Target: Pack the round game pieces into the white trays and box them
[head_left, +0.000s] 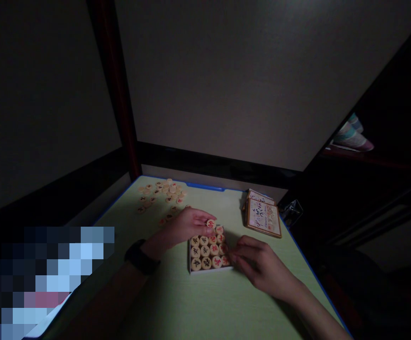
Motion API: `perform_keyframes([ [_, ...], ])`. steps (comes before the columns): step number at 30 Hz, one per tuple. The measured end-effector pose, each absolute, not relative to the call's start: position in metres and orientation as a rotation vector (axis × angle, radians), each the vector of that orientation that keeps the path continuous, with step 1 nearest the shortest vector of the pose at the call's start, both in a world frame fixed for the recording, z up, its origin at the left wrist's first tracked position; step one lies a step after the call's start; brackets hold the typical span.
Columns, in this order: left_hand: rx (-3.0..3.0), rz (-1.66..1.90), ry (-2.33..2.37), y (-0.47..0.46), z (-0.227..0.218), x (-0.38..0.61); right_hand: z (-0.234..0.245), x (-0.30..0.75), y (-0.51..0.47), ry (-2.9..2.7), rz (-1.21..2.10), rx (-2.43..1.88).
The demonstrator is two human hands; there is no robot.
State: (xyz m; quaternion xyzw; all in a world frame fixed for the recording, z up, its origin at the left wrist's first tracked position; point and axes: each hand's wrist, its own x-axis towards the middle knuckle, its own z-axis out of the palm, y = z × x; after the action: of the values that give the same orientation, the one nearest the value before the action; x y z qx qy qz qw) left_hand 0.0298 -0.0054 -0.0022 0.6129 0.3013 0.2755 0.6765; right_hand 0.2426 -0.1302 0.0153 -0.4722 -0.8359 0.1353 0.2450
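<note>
My left hand [193,223], with a dark band on the wrist, pinches a xiangqi piece [210,224] marked in red, over the far end of a small box. The box [209,271] holds rows of round wooden xiangqi pieces: black-marked ones [196,251] on the left, red-marked ones [214,250] on the right. At the box's right side is my right hand [257,259], its fingers curled and closed with the tips against the edge and the pieces there. Whatever lies between those fingertips is hidden.
Loose xiangqi pieces [172,190] lie scattered on the green table [191,307], toward the far left. A printed box lid [263,217] rests near the right edge, with another flat item behind it. A wall panel [219,85] rises behind the table.
</note>
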Motion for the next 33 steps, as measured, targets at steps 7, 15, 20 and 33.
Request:
perform_keyframes([
  [7, 1.533, 0.374, 0.557, -0.025, 0.001, 0.039, 0.005, 0.241, -0.125, -2.083, 0.37, -1.12],
  [15, 1.684, 0.149, 0.332, -0.033, 0.008, 0.033, 0.014, 0.229, -0.13, -2.273, 0.582, -1.072],
  [20, 1.725, 0.129, 0.276, -0.034, 0.008, 0.033, 0.02, 0.226, -0.134, -2.282, 0.641, -1.087],
  [33, 1.597, 0.884, 0.924, 0.005, 0.012, 0.021, -0.004, 0.249, -0.119, -2.003, 0.694, -1.386],
])
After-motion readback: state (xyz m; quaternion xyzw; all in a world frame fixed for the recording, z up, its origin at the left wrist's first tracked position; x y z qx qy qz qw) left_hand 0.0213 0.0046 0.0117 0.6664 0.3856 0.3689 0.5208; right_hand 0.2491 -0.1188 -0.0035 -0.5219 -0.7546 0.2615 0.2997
